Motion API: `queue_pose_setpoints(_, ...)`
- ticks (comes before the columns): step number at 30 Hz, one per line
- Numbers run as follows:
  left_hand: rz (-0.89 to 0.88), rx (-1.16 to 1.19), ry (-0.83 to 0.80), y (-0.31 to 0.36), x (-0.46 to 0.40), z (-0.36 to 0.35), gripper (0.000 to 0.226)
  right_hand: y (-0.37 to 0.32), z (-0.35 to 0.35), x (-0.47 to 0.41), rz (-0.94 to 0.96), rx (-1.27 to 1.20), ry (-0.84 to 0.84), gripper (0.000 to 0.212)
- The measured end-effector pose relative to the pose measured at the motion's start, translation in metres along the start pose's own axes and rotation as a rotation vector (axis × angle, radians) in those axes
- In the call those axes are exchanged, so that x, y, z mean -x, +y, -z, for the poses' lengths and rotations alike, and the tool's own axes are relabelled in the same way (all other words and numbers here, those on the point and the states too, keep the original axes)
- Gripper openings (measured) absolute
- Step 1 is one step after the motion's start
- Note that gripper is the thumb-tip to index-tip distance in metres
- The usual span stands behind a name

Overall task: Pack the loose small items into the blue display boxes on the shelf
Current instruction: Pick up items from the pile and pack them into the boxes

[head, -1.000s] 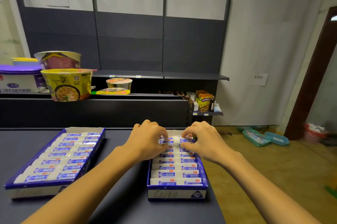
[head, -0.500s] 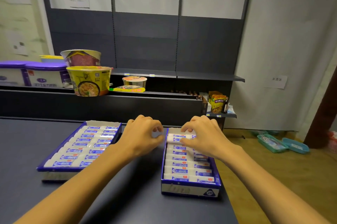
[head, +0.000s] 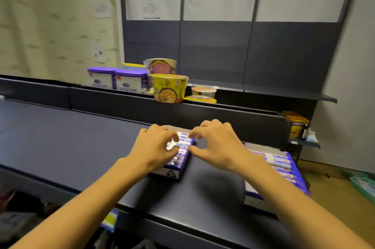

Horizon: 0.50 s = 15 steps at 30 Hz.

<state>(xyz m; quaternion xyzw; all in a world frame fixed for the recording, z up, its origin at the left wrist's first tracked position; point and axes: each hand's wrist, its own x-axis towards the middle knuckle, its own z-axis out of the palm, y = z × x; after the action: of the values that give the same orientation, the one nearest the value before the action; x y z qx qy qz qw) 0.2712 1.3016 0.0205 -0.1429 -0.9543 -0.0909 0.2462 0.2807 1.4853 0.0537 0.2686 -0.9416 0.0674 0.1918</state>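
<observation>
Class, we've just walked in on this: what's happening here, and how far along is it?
A person is packing small white-and-blue items into blue display boxes on a dark shelf. Both hands are over the left box: the left hand has its fingers curled on the packed rows, and the right hand hovers at the box's right edge, thumb and fingers curved. The image is blurred, so whether either holds an item is unclear. The right box also looks filled.

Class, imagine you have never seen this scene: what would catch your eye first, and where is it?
Two bare hands, the left hand and right hand, meet over a blue cardboard display box of small white-and-blue packets at the centre of the dark shelf. Behind, a bright yellow noodle bowl stands on the ledge, and a second blue box lies right.
</observation>
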Motion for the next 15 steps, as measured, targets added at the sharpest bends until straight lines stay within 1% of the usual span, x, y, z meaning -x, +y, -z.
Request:
queue_pose_setpoints(3,0.023,-0.069,0.003,-0.035,0.019,0.011,0.031,-0.032,-0.006,-0.016,0.024,-0.011,0.009,0.038)
queue_pose_setpoints(6,0.060,-0.061,0.008,-0.076,0.044,0.024,0.031,-0.073,-0.017,-0.032,0.041,-0.059,0.020,0.039)
queue_pose_setpoints(15,0.157,-0.080,0.048,-0.234,0.132,0.093,0.031,-0.243,-0.065,-0.086,0.100,-0.109,0.036,0.042)
